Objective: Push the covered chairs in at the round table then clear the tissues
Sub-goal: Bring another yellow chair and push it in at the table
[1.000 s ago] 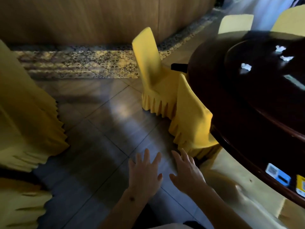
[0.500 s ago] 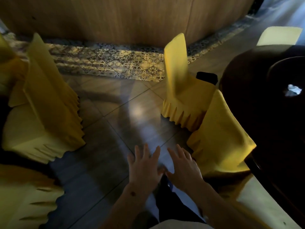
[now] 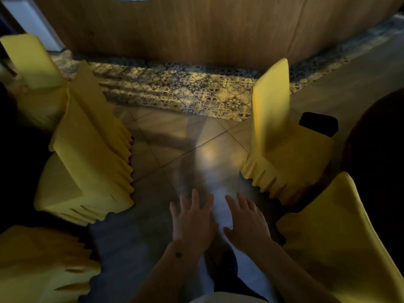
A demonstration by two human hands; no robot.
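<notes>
Holding your left hand [image 3: 192,224] and right hand [image 3: 246,225] spread and empty, you are risking snagging the yellow covered chair [image 3: 282,149] beside the seemingly dark round table [image 3: 376,149].

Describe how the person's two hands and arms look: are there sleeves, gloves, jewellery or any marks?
Both forearms are bare as far as the frame shows, with no sleeves visible. The left hand and right hand wear no gloves, and no rings or watch can be seen. One small dark round mark sits near the left wrist.
</notes>
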